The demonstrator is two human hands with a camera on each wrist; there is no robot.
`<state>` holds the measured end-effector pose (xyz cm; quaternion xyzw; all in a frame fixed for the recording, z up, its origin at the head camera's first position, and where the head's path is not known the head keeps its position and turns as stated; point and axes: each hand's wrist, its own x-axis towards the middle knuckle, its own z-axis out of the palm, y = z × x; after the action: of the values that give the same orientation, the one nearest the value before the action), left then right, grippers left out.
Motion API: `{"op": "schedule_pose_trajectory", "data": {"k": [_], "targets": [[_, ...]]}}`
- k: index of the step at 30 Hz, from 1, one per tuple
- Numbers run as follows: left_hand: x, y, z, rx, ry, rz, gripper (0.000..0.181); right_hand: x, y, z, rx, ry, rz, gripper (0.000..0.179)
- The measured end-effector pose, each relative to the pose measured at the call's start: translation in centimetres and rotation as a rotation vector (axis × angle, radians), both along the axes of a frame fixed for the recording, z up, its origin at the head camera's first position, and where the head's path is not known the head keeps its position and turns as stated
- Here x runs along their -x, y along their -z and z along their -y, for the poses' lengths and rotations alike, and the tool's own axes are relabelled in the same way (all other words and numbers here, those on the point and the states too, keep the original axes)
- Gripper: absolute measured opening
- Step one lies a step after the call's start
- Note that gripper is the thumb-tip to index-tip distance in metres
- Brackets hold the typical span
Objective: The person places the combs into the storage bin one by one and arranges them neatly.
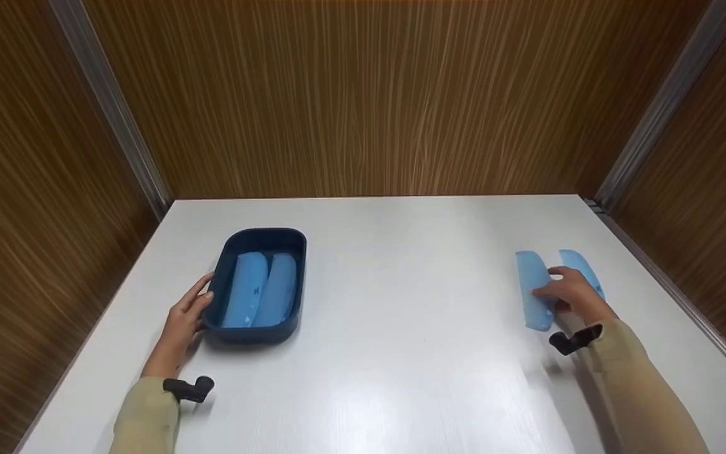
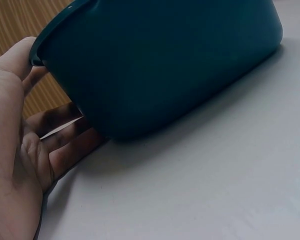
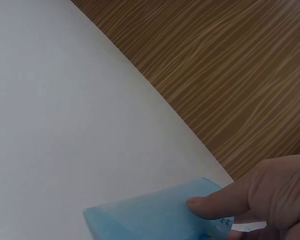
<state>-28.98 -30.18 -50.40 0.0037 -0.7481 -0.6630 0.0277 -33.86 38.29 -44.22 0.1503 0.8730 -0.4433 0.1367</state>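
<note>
My left hand (image 1: 183, 318) holds the near left side of a dark blue, open-topped container (image 1: 303, 284). In the left wrist view its thumb lies at the rim, with the other fingers against the outer wall. Inside, two light blue oblong packs lie side by side, a left one (image 1: 246, 290) and a right one (image 1: 280, 287). Far to the right, my right hand (image 1: 574, 294) pinches another light blue oblong pack (image 1: 532, 290); its thumb presses the pack's face in the right wrist view. Partly hidden behind that hand is one more such pack (image 1: 580, 265).
The white tabletop (image 1: 401, 302) stretches between the two hands. Wood-grain panels stand at the back (image 1: 363, 94), left (image 1: 35, 189) and right. A metal rail (image 1: 684, 296) runs along the right edge. Each wrist wears a small black device.
</note>
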Motion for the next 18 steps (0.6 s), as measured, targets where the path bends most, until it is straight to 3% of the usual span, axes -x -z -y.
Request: {"op": "schedule_pose_trajectory", "data": {"k": [5, 12, 18], "targets": [[0.0, 0.0, 0.0, -0.004, 0.008, 0.012, 0.048, -0.5, 0.0, -0.3, 0.101, 0.005, 0.023, 0.084], [0.0, -0.1, 0.0, -0.008, 0.006, 0.025, 0.047, -1.0, 0.3, -0.4, 0.360, 0.042, 0.020, 0.080], [0.0, 0.0, 0.1, -0.007, 0.009, 0.023, 0.046, -2.3, 0.4, 0.0, 0.401, 0.111, -0.021, 0.070]]}}
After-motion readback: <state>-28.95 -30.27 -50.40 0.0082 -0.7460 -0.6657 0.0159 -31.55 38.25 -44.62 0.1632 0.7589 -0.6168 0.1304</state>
